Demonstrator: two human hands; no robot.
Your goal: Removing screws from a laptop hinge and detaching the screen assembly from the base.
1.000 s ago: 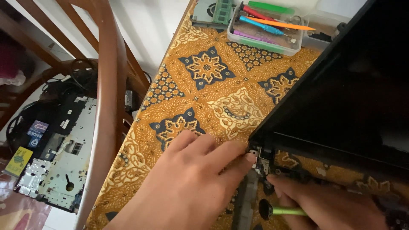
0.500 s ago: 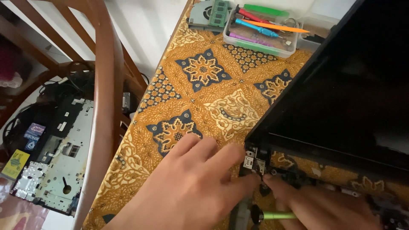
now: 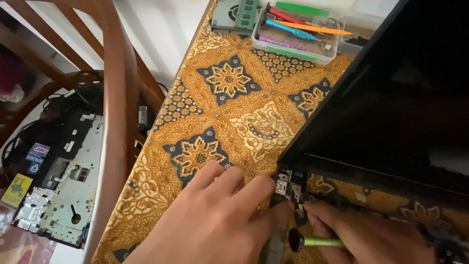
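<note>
Black and tilted up, the laptop screen panel (image 3: 391,98) is filling the desk's right side, its metal hinge (image 3: 283,188) sitting at the panel's lower left corner. The left hand (image 3: 215,220) is pinching that hinge with its fingertips. Just beside it, the right hand (image 3: 371,234) is gripping a green-handled screwdriver (image 3: 312,241), its tip seemingly at the hinge, on the patterned batik cloth (image 3: 234,112)

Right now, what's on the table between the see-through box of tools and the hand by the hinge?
In the head view, only the patterned cloth lies between the tool box and the left hand; no objects sit there.
</note>
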